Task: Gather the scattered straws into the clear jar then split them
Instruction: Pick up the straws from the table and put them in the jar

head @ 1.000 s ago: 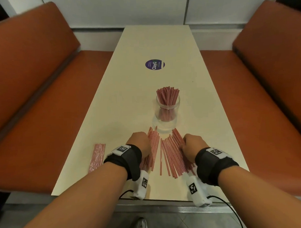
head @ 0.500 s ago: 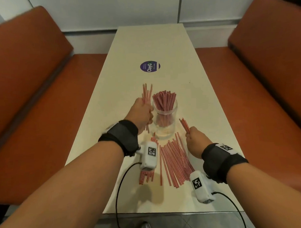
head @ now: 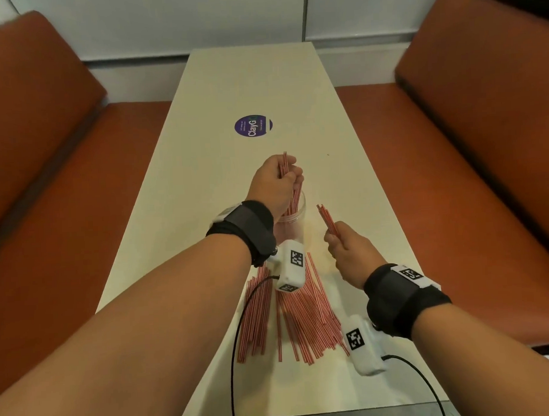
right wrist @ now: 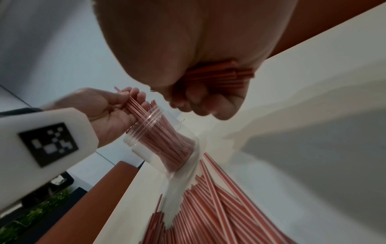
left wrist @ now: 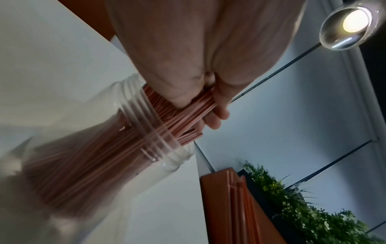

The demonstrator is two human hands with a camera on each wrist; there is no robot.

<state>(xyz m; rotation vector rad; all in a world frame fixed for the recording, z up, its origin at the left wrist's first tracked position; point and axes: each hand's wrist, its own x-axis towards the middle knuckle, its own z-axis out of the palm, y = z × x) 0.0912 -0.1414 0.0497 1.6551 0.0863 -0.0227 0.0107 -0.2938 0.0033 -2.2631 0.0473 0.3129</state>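
A clear jar (head: 294,219) (left wrist: 133,132) (right wrist: 167,140) packed with red-and-white striped straws stands mid-table. My left hand (head: 278,184) (right wrist: 117,107) hovers over its mouth, fingers curled round a small bunch of straws (head: 285,167) (left wrist: 194,113) whose lower ends reach into the jar. To the jar's right, my right hand (head: 346,249) grips another bunch of straws (head: 328,220) (right wrist: 219,76), held above the table. A fan of loose straws (head: 298,312) (right wrist: 219,206) lies on the table nearer to me, partly hidden by the left wrist camera.
The long cream table (head: 222,184) carries a round purple sticker (head: 253,125) farther out. Orange bench seats (head: 49,215) (head: 471,185) flank both long sides. Wrist-camera cables (head: 237,333) trail over the near table edge. A green plant (left wrist: 303,206) shows behind the bench.
Both hands rose from the loose pile, each with a bunch of straws. The left hand moved up and over the jar mouth; the right hand lifted slightly beside the jar.
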